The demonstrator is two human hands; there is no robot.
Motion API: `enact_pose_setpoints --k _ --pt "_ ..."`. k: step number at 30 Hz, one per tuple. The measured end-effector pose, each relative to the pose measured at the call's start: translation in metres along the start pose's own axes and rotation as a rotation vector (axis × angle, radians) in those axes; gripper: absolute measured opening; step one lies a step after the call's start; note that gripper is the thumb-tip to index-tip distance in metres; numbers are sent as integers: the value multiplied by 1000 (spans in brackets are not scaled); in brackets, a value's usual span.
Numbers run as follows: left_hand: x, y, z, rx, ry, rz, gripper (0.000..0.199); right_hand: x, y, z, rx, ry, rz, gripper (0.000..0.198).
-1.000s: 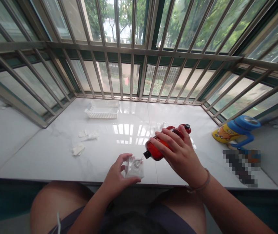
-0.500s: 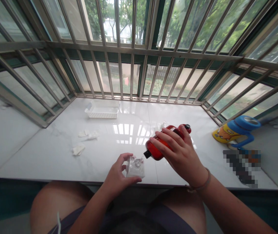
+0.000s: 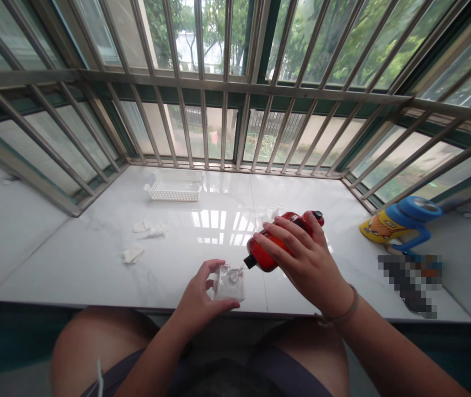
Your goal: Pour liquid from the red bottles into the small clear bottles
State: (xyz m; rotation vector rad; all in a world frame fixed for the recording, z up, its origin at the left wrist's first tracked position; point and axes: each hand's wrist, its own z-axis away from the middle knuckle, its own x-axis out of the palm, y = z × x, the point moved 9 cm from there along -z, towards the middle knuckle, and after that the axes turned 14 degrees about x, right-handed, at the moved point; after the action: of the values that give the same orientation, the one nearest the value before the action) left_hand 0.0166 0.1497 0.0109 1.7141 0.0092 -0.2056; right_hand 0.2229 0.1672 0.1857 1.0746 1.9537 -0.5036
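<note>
My left hand (image 3: 204,292) grips a small clear box-like container (image 3: 230,286) by its left side, near the front edge of the white counter. A round, ring-like shape shows in the container's upper part. My right hand (image 3: 301,253) is wrapped round a red bottle (image 3: 262,255) with a dark, ribbed neck. The bottle is tilted down to the left, its mouth just above the container's right edge. A clear streak of what looks like liquid shows between mouth and container. My palm and fingers hide part of the bottle.
On the glossy white counter (image 3: 95,242), a white perforated basket (image 3: 173,193) stands at the back left. Crumpled white tissues (image 3: 133,253) lie left. At right are a blue and yellow bottle (image 3: 401,218) and a pixelated dark object (image 3: 405,281). Metal window bars (image 3: 223,85) border the back.
</note>
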Motion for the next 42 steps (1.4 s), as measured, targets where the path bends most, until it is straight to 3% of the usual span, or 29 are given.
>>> enact_pose_setpoints --k 42 --pt "4 0 -6 21 -7 2 83 -7 -2 -6 -59 35 26 48"
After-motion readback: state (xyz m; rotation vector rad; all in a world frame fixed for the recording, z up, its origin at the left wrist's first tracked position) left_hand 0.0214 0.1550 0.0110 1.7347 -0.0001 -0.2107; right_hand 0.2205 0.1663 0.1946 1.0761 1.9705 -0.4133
